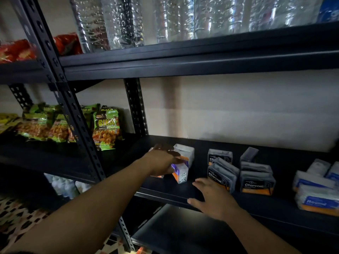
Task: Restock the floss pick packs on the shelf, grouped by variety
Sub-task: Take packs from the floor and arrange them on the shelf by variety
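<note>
On the black shelf (165, 191) stand three groups of floss pick packs. At the left are clear packs with purple and orange labels (185, 153); my left hand (161, 162) rests over them and grips one purple-labelled pack (180, 174) at its left side. Several dark Charcoal packs (256, 182) sit in the middle. White packs with blue and orange labels (317, 198) lie at the right. My right hand (212, 198) hovers with fingers spread over the shelf's front edge, just left of the Charcoal packs, holding nothing.
Green snack bags (106, 127) fill the neighbouring shelf bay at the left. Water bottles (165, 19) stand on the shelf above, red bags (16, 50) beside them. A perforated black upright (78, 123) divides the bays. Patterned floor shows below left.
</note>
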A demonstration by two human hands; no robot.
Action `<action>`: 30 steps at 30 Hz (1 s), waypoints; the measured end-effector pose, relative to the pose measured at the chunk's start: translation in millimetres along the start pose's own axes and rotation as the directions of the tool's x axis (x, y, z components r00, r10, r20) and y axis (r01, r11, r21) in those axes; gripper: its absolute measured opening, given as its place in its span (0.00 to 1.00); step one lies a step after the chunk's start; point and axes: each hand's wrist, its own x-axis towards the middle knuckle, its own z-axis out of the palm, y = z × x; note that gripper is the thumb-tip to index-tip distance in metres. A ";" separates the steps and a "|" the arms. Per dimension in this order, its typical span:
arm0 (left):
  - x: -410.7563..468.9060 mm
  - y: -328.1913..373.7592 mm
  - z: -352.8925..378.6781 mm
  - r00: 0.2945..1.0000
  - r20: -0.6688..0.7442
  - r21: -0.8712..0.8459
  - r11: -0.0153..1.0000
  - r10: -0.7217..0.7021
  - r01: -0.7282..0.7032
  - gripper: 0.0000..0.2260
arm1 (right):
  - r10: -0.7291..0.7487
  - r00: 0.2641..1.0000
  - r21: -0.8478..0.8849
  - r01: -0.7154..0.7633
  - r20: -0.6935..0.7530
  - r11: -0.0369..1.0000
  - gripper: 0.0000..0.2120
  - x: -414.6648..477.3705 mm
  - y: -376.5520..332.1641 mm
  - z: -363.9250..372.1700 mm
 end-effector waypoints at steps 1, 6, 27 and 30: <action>2.4 2.8 1.1 1.000 -0.003 -0.006 1.000 -0.004 0.004 0.22 | -0.008 1.000 -0.014 0.008 -0.004 1.000 0.36 -2.8 4.2 -1.1; 9.1 14.6 -4.2 0.999 -0.037 -0.016 1.000 0.003 -0.004 0.20 | -0.091 0.993 -0.052 0.087 -0.070 0.995 0.35 -12.4 15.9 5.8; 2.3 4.3 2.1 0.993 -0.073 -0.101 0.991 -0.091 0.083 0.16 | -0.049 0.989 0.007 0.050 -0.139 0.999 0.36 -13.0 15.6 6.1; 1.4 4.8 2.1 0.993 -0.067 -0.105 0.990 -0.101 0.094 0.16 | -0.049 0.989 -0.002 0.049 -0.141 0.999 0.36 -12.7 15.3 6.7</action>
